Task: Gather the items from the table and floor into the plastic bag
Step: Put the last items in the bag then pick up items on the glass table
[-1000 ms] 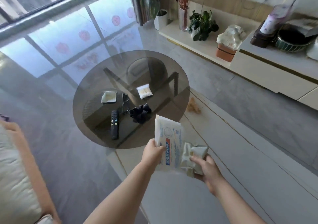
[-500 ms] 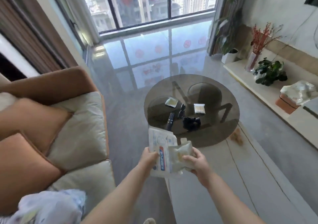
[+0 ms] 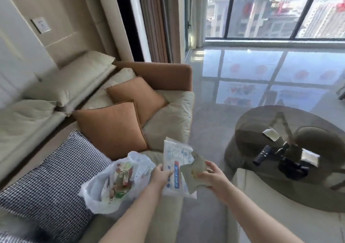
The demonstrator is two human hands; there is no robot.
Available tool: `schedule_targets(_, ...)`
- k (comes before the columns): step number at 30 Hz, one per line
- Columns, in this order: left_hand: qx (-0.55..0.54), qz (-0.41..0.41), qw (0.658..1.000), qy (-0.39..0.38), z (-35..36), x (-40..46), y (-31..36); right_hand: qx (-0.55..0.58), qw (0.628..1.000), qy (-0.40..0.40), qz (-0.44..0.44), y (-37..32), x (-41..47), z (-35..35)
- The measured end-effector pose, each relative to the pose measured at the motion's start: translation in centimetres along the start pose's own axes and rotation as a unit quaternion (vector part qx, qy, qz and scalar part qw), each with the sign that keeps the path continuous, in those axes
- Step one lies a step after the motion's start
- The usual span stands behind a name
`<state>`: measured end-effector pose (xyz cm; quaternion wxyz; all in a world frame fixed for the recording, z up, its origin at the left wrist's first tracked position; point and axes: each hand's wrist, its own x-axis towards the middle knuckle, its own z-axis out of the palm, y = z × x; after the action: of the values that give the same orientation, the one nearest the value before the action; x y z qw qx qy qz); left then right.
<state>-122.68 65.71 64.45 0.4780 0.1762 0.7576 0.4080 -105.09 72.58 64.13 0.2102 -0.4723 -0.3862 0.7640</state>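
Plastic bag (image 3: pixel 113 183): lying open on the sofa (image 3: pixel 168 127) seat, holding colourful wrappers, just left of the hands.
Left hand (image 3: pixel 161 174): gripping a white packet (image 3: pixel 175 170), fingers curled round its edge.
Right hand (image 3: pixel 212 177): pinching a crumpled paper piece (image 3: pixel 194 173) against the packet.
Glass table (image 3: pixel 261 192): carrying one remote (image 3: pixel 262 155), one black clump (image 3: pixel 292 168), two pale packets (image 3: pixel 270 134).
Cushions: two orange (image 3: pixel 113 129), one checked (image 3: pixel 54 177).
Blocking: nothing lying between hands and bag.
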Motion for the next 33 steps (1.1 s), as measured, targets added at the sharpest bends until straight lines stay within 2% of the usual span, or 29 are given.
schedule_targets(6, -0.082, -0.041, 0.993, 0.068, -10.8, 0.5, -3.7, -0.087, 0.993, -0.071, 0.024, 1.4, 3.0, 10.8)
schedule_targets(13, -0.150, -0.101, 0.974, 0.133, -18.3, 3.2, -9.4, -0.140, 0.988, -0.042, 0.056, 3.1, 6.5, 19.9)
schedule_targets(24, -0.268, -0.201, 0.911, 0.240, -19.5, 8.8, -9.7, -0.277, 0.957, -0.078, 0.049, 3.3, 13.5, 24.6)
schedule_targets(33, -0.268, -0.301, 0.866, 0.295, -20.2, 14.9, -11.7, -0.351, 0.913, -0.148, 0.147, 4.4, 20.7, 27.1)
